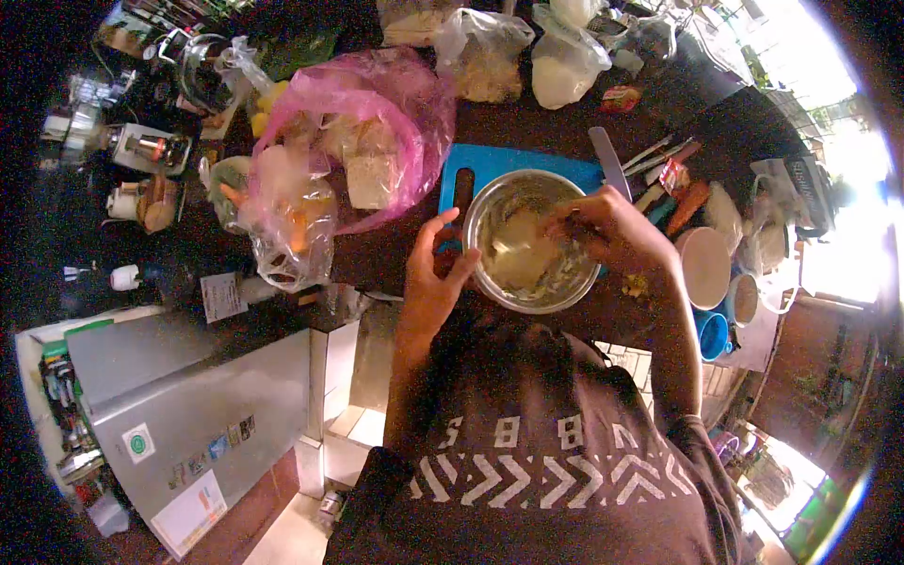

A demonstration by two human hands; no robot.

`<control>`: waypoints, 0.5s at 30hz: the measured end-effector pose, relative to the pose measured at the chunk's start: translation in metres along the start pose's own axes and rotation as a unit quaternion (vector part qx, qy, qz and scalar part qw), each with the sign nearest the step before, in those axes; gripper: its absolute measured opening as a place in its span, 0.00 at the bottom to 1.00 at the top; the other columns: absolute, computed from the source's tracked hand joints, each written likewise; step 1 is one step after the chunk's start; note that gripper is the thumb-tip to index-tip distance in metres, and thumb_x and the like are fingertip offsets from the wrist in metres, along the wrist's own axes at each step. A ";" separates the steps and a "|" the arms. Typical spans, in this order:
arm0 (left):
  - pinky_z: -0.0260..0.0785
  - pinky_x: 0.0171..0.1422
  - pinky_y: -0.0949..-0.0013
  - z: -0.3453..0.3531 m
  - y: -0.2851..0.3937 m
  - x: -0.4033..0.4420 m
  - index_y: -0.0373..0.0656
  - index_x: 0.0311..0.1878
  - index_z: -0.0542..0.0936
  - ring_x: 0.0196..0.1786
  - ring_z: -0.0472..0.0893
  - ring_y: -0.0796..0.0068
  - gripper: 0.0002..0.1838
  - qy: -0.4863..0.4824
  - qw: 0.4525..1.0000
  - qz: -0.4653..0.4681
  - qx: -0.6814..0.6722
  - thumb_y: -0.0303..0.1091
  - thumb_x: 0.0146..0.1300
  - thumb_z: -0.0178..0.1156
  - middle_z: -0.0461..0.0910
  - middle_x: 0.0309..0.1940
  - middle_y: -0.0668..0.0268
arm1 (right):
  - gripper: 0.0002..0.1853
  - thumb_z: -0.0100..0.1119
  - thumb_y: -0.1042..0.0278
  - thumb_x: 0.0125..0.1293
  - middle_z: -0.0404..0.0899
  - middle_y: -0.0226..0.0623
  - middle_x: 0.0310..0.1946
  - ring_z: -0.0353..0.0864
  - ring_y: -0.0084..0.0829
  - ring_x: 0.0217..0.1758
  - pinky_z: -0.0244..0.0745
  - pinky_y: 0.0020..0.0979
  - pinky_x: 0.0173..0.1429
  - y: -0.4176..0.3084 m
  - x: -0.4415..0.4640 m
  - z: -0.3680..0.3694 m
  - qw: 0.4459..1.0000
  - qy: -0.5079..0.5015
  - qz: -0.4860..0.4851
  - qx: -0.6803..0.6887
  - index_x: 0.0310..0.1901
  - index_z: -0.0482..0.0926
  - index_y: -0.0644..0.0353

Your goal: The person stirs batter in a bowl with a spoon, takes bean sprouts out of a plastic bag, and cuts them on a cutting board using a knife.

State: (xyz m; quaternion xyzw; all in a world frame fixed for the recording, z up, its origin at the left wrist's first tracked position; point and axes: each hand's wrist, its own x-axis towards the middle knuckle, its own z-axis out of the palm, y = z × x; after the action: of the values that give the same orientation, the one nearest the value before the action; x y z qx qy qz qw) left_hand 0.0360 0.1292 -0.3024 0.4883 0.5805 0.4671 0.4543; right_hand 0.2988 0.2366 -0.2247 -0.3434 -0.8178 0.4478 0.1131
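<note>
A round metal bowl [474,209] with a pale, wet mixture [518,250] smeared inside sits over the near part of a blue cutting board [513,160]. My left hand [433,273] is at the bowl's left side, thumb against the rim and fingers spread apart. Over the right side of the bowl, my right hand [612,229] reaches in with bent fingers close together. Its fingertips are near the mixture, and whatever they hold, if anything, is blurred. A wide-bladed knife [609,162] lies at the board's upper right corner, just beyond my right hand.
A pink plastic bag [428,99] and a clear bag with orange pieces [294,226] lie left of the board. More bags [485,56] stand behind. Rightward are a carrot [688,207], a beige round container [704,268] and a blue cup [712,334]. Yellowish scraps [637,284] lie near my right forearm.
</note>
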 end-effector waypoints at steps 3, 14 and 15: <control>0.62 0.78 0.60 -0.003 -0.010 -0.002 0.38 0.73 0.71 0.69 0.75 0.62 0.38 -0.044 0.990 0.102 0.081 0.33 0.62 0.76 0.77 0.67 0.56 | 0.12 0.63 0.80 0.58 0.90 0.49 0.42 0.90 0.42 0.50 0.82 0.40 0.57 0.015 0.006 0.044 0.994 0.048 -0.065 -0.070 0.44 0.88 0.66; 0.68 0.68 0.63 0.001 -0.002 0.005 0.39 0.60 0.74 0.57 0.79 0.69 0.27 -0.057 0.998 -0.014 0.027 0.29 0.60 0.75 0.81 0.52 0.63 | 0.16 0.64 0.81 0.55 0.90 0.48 0.40 0.91 0.45 0.45 0.83 0.39 0.54 0.012 -0.003 0.027 0.996 0.079 -0.022 -0.039 0.47 0.88 0.64; 0.70 0.64 0.64 0.002 -0.005 0.007 0.41 0.55 0.74 0.53 0.79 0.72 0.24 -0.061 0.998 0.005 0.005 0.30 0.60 0.75 0.80 0.49 0.65 | 0.15 0.64 0.81 0.56 0.90 0.48 0.40 0.91 0.45 0.45 0.83 0.40 0.54 0.012 -0.002 0.036 0.992 0.069 -0.055 -0.091 0.46 0.88 0.64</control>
State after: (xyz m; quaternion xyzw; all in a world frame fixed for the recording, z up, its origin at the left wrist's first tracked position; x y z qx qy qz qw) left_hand 0.0362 0.1361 -0.3086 0.5206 0.5515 0.4357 0.4846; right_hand 0.2880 0.2158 -0.2544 -0.3365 -0.8632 0.3397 0.1618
